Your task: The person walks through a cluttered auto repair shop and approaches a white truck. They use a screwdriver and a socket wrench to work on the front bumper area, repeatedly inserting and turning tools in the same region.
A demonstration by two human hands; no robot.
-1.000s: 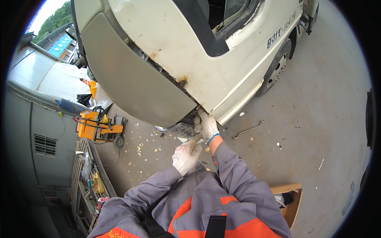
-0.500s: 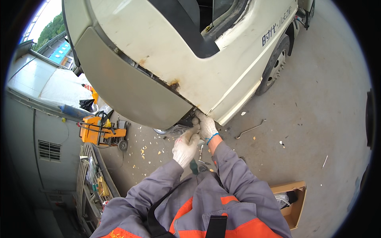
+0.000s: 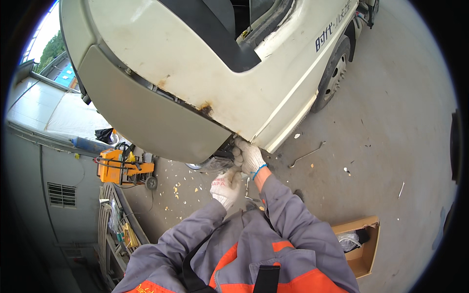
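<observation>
Both my hands wear white knit gloves and work at the lower front corner of a cream truck cab point(image 3: 229, 93). My right hand point(image 3: 250, 155) reaches up to the lower edge of the body, beside the end of the front panel point(image 3: 151, 110). Its fingers are curled, and what they grip is hidden. Just below and left of it, my left hand point(image 3: 226, 187) is closed, its fingertips near the right hand's fingers; any thing in it is too small to make out. A headlamp point(image 3: 212, 164) shows under the panel, left of my right hand. Rust point(image 3: 206, 108) marks the body above.
On the floor lie a long metal wrench-like bar point(image 3: 307, 154), a smaller metal tool point(image 3: 249, 190) and scattered pale chips. A cardboard box point(image 3: 372, 244) stands at the right, an orange wheeled machine point(image 3: 112, 163) at the left. The front wheel point(image 3: 336, 78) is further right.
My left hand has drawn slightly down from the right hand and turned, showing more of the glove's back. My right hand stays at the corner. The view has shifted a little, moving the cab leftward.
</observation>
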